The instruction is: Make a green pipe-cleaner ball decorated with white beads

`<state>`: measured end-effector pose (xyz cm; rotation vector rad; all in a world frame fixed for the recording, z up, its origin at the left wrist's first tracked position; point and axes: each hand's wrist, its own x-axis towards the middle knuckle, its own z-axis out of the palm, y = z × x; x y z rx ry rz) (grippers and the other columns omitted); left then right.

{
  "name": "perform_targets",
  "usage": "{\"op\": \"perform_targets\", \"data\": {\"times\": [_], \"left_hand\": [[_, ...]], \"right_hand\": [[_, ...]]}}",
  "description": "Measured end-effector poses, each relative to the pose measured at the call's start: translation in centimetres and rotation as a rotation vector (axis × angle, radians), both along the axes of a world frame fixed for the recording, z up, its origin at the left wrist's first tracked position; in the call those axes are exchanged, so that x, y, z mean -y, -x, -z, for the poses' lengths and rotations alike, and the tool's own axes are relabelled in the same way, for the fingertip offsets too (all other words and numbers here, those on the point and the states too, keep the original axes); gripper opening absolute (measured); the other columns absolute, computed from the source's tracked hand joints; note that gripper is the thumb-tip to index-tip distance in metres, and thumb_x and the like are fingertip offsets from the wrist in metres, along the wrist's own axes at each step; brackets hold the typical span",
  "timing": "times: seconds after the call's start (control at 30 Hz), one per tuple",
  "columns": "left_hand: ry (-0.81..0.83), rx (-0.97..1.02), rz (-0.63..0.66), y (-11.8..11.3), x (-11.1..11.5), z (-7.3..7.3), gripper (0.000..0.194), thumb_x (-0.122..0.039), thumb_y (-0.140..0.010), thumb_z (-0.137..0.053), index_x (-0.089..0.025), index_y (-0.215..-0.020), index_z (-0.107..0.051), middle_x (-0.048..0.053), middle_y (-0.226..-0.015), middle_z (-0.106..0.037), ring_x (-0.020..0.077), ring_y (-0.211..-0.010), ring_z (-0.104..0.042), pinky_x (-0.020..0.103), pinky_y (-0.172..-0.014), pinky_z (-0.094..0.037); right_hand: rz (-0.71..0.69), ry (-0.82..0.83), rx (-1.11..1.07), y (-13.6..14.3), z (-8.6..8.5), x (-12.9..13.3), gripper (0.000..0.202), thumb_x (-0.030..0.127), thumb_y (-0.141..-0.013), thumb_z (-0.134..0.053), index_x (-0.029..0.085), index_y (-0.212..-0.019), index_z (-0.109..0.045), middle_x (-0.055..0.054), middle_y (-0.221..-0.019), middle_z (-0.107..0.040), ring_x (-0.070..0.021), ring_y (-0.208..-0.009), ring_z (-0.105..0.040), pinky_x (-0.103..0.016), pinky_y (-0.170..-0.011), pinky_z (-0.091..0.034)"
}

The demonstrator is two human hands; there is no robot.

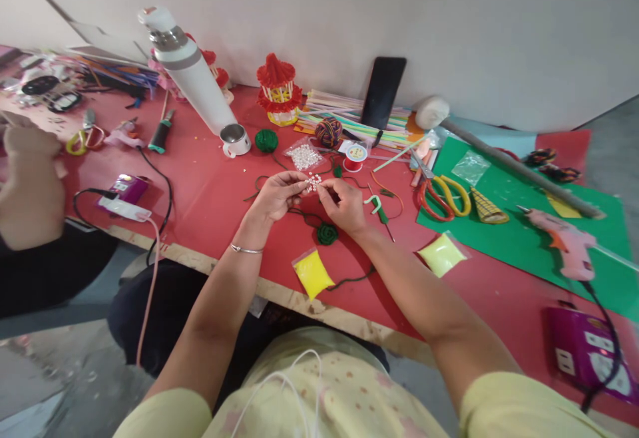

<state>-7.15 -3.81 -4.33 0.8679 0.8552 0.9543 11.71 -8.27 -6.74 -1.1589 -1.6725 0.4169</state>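
Observation:
A small cluster of white beads (313, 182) hangs between my two hands over the red table. My left hand (279, 195) pinches it from the left, and the fingertips of my right hand (342, 202) close on its other side. Just behind lies a clear bag of white beads (303, 156). A dark green yarn rosette (327, 233) rests on the table below my hands, with green yarn trailing around it. Near my right hand are a green-handled crochet hook (381, 212) and a pale green bent piece (372, 204). A spool of red thread (355, 156) stands behind.
A yellow packet (313, 273) lies near the front edge. Scissors (444, 197) and a pink glue gun (564, 238) are to the right. A white bottle (192, 75), a steel cup (235, 140) and a red lantern-shaped craft (278, 90) stand behind. Another person's arm (32, 178) is at left.

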Motion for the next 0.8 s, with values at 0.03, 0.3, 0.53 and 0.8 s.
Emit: {"op": "perform_targets", "data": {"times": [0.03, 0.3, 0.53, 0.8], "left_hand": [[-0.007, -0.011, 0.0, -0.1, 0.0, 0.0, 0.044, -0.028, -0.057, -0.098, -0.013, -0.09, -0.073, 0.001, -0.074, -0.072, 0.0112, -0.062, -0.069, 0.016, -0.046, -0.049], [-0.037, -0.076, 0.039, -0.7, 0.1, 0.7, 0.044, -0.034, -0.059, -0.097, -0.012, -0.089, -0.074, 0.002, -0.071, -0.07, 0.0103, -0.06, -0.065, 0.017, -0.047, -0.048], [-0.247, -0.373, -0.01, -1.0, 0.3, 1.0, 0.032, -0.045, -0.074, -0.085, -0.015, -0.082, -0.075, -0.002, -0.056, -0.06, 0.0066, -0.045, -0.047, 0.019, -0.043, -0.033], [-0.505, -0.564, -0.042, -0.7, -0.1, 1.0, 0.024, -0.037, -0.081, -0.074, -0.015, -0.072, -0.075, 0.001, -0.063, -0.065, 0.0112, -0.061, -0.053, 0.022, -0.058, -0.04]], "right_hand": [[-0.001, 0.008, 0.002, 0.0, 0.0, 0.0, 0.027, 0.043, -0.101, -0.055, 0.021, -0.101, -0.071, -0.008, -0.095, -0.077, -0.0198, -0.083, -0.071, -0.033, -0.078, -0.055], [-0.012, 0.02, 0.034, 0.0, 0.2, -0.2, 0.03, 0.045, -0.102, -0.054, 0.021, -0.101, -0.071, -0.008, -0.097, -0.077, -0.0212, -0.088, -0.072, -0.033, -0.08, -0.055], [-0.02, 0.044, 0.04, 0.0, 0.3, -0.2, 0.035, 0.04, -0.096, -0.062, 0.022, -0.126, -0.064, -0.011, -0.117, -0.074, -0.0179, -0.075, -0.068, -0.034, -0.075, -0.057], [-0.177, 0.064, -0.038, -0.1, 1.4, -1.1, 0.03, 0.03, -0.096, -0.059, 0.023, -0.124, -0.07, -0.009, -0.119, -0.078, -0.0239, -0.109, -0.074, -0.04, -0.096, -0.059]]}}
